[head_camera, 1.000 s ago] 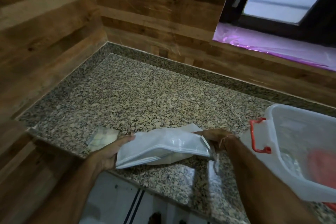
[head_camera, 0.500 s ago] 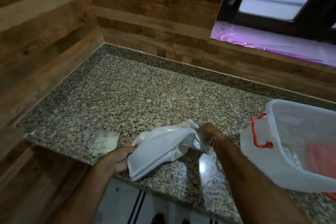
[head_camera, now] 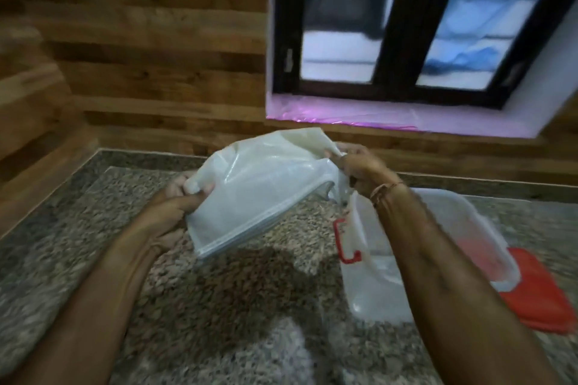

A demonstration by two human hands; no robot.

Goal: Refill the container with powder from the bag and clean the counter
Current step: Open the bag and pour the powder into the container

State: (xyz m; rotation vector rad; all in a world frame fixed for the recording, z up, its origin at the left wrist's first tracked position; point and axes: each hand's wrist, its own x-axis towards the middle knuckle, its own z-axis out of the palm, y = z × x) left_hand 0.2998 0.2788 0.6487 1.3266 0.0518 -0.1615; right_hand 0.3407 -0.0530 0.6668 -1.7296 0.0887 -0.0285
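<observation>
A white plastic bag (head_camera: 262, 184) hangs in the air above the granite counter (head_camera: 219, 306), stretched between both hands. My left hand (head_camera: 170, 208) grips its left corner. My right hand (head_camera: 356, 166) pinches its right upper corner, just over the left rim of the clear plastic container (head_camera: 369, 278) with a red latch (head_camera: 344, 241). The bag's right end droops toward the container's opening. No powder can be made out in the blurred view.
A red lid (head_camera: 538, 297) lies under the container's right side. Wood-panelled walls close the counter at the back and left. A dark-framed window (head_camera: 406, 25) with a pink-lit sill sits above the back wall.
Both hands have lifted the bag off the counter's front edge and carried it up and right, to the container's rim. The view has tilted up toward the window.
</observation>
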